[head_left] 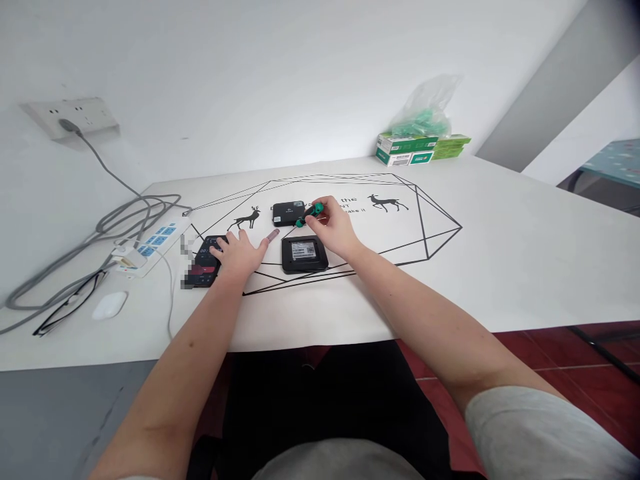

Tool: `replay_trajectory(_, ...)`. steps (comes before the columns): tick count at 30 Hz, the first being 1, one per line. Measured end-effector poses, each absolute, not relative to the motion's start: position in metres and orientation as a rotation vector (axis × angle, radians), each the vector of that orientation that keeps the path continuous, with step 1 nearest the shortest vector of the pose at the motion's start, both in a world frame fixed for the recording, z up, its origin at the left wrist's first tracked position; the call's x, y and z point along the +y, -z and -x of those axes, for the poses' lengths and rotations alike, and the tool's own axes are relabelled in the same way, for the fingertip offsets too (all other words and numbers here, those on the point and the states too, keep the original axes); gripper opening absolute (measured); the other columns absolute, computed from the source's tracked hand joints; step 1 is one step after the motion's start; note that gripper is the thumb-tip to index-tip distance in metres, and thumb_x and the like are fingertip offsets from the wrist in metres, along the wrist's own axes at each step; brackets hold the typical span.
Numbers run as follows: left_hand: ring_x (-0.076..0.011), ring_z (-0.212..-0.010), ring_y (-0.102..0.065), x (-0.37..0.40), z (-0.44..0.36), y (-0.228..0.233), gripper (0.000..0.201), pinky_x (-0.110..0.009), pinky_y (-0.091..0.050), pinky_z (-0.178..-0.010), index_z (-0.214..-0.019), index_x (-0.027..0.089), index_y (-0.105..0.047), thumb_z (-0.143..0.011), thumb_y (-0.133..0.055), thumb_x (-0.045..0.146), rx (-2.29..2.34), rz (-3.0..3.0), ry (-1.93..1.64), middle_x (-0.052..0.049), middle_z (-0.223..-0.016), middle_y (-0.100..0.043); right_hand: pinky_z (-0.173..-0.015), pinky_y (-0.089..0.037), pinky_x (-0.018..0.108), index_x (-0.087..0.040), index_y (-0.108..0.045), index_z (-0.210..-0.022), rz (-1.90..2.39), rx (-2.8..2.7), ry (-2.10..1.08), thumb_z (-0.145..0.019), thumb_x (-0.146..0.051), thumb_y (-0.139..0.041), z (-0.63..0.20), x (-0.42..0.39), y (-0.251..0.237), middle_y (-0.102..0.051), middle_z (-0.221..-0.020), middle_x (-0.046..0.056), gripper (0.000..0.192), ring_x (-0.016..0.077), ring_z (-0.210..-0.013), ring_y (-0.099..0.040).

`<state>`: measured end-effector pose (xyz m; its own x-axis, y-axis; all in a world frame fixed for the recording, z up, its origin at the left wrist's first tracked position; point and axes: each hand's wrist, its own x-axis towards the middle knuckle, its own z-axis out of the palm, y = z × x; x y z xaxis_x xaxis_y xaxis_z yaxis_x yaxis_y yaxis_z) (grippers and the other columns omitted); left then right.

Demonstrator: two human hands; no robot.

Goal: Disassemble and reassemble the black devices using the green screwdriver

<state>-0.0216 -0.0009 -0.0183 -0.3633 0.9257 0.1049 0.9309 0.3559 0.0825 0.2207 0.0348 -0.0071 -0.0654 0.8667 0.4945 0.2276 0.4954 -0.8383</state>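
Note:
My right hand (333,225) is closed around a green-and-black screwdriver (309,215), held between thumb and fingers above the table; its shaft is hard to make out. Close behind it lies a black square box (286,213) with small stickers. In front of the right hand, a second black square case (304,255) with a white printed label lies flat. My left hand (239,253) has its fingers spread, palm down, reaching partly over a phone (206,261) with a lit screen. By the left thumb is a small pinkish stick (273,235).
A white power strip (157,243) with coiled grey cable (107,220), glasses (70,303) and a white earbud case (110,305) occupy the left side. Green-and-white boxes (406,148) under a plastic bag (425,117) stand at the back right against the wall.

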Motion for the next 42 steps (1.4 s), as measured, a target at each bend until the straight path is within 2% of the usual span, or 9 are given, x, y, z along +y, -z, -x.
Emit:
replay_trajectory(15, -0.0556, -0.164, -0.030, -0.0009, 0.0217, 0.0193, 0.102, -0.076, -0.023, -0.131, -0.167, 0.014, -0.049, -0.097, -0.032, 0.085, -2.551, 1.764, 0.192, -0.027, -0.174, -0.043, -0.092, -0.063, 0.047, -0.028, -0.056, -0.111, 0.973, -1.588, -0.684, -0.083, -0.041, -0.071, -0.2210, 0.0358, 0.0073, -0.076, -0.101, 0.003, 0.034, 0.0239, -0.093, -0.073)
replay_trajectory(32, -0.0567, -0.164, -0.029, -0.0006, 0.0230, 0.0162, 0.103, -0.075, -0.022, -0.130, -0.167, 0.013, -0.049, -0.094, -0.038, 0.085, -2.570, 1.756, 0.187, -0.028, -0.176, -0.040, -0.092, -0.063, 0.047, -0.028, -0.057, -0.110, 0.965, -1.582, -0.674, -0.083, -0.041, -0.071, -0.2216, 0.0358, 0.0076, -0.077, -0.099, 0.002, 0.033, 0.0239, -0.092, -0.073)
replay_trajectory(42, -0.0571, -0.161, -0.033, 0.0002, 0.0224, 0.0156, 0.104, -0.075, -0.024, -0.130, -0.166, 0.013, -0.050, -0.094, -0.038, 0.087, -2.581, 1.746, 0.186, -0.029, -0.173, -0.044, -0.093, -0.063, 0.048, -0.028, -0.057, -0.111, 0.969, -1.595, -0.673, -0.083, -0.041, -0.071, -0.2217, 0.0355, 0.0076, -0.076, -0.100, 0.003, 0.034, 0.0244, -0.092, -0.073)
